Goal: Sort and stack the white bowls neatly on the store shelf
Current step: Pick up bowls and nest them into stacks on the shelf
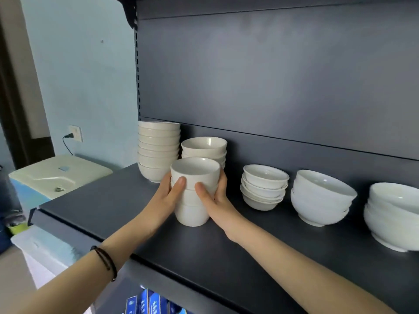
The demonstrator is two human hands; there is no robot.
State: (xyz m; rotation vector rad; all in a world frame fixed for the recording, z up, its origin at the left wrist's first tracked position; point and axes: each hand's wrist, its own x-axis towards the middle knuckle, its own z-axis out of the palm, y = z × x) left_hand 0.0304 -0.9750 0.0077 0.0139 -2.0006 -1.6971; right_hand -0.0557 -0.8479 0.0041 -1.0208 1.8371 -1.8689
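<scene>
**Both hands clasp a stack of small white bowls at the centre of the frame**

At the centre of the frame we see the held stack of bowls [192,209], smooth, glossy and straight-sided, standing on the matte dark grey shelf [127,214]. The left hand [169,197] and the right hand [215,201] wrap it from either side, with the thumbs pressed on its front and the fingers curled behind, mostly hidden. How many bowls it holds is hard to count, as the hands cover the seams.

Left of centre at the back stands a tall stack [157,150] of rounder, creamier bowls. A shorter stack [205,147] sits just behind the held one and is partly hidden by it. To the right of centre, a stack of shallow flared bowls [264,188] leans unevenly. Further right comes a stack of large footed bowls [322,198]. At the right edge an even wider stack [394,216] is cut off and blurred. Behind them rises the flat grey back panel [272,75].

A dark cord bracelet [105,261] circles the left forearm at lower left. At the bottom edge we see blue packages [147,301] with white writing too blurred to read. At the left of the frame are a wall socket [76,133] with a plug in it and a cream plastic lid [59,173] bearing a small blue label we cannot read.
</scene>
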